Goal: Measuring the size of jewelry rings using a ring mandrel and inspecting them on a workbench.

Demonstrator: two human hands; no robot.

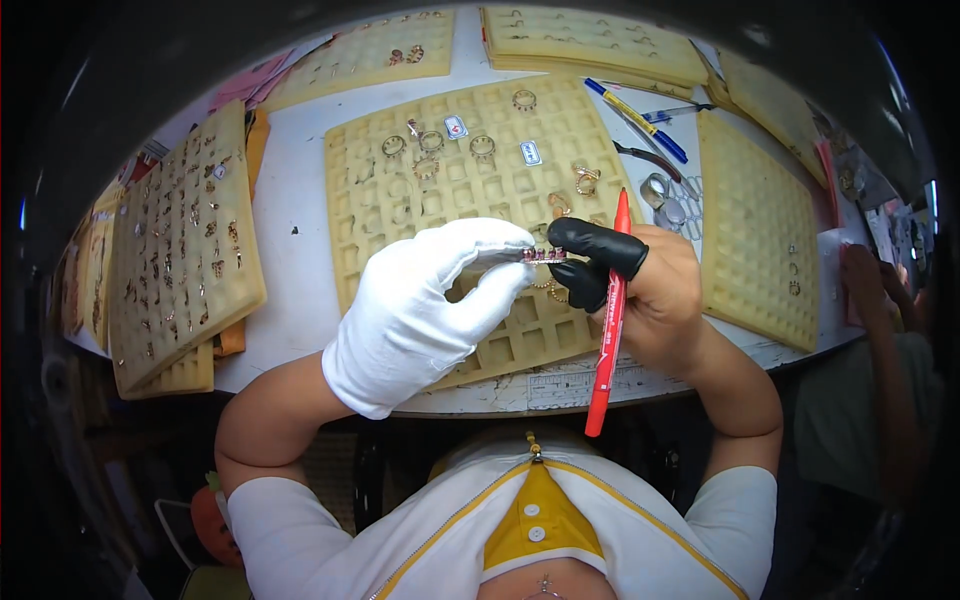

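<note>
My left hand (425, 300), in a white glove, pinches one side of a small ring set with dark pink stones (543, 256). From the other side, my right hand (655, 275) grips the same ring between two fingertips covered in black finger cots. A red marker pen (609, 350) is tucked in my right hand too, its tip pointing away from me. Beneath both hands lies a cream tray of square pockets (350, 165). Several rings rest on it, among them a silver-toned ring (482, 147) and a gold-toned ring (587, 181), along with two small labels (529, 153).
More cream trays stand around: one full of jewellery (190, 240) at left, a stack (590, 45) at the back, another (755, 230) at right. Pens (640, 120), dark-handled pliers (648, 160) and a metal roll (656, 189) lie right of the middle tray. Another person's arm (880, 300) shows far right.
</note>
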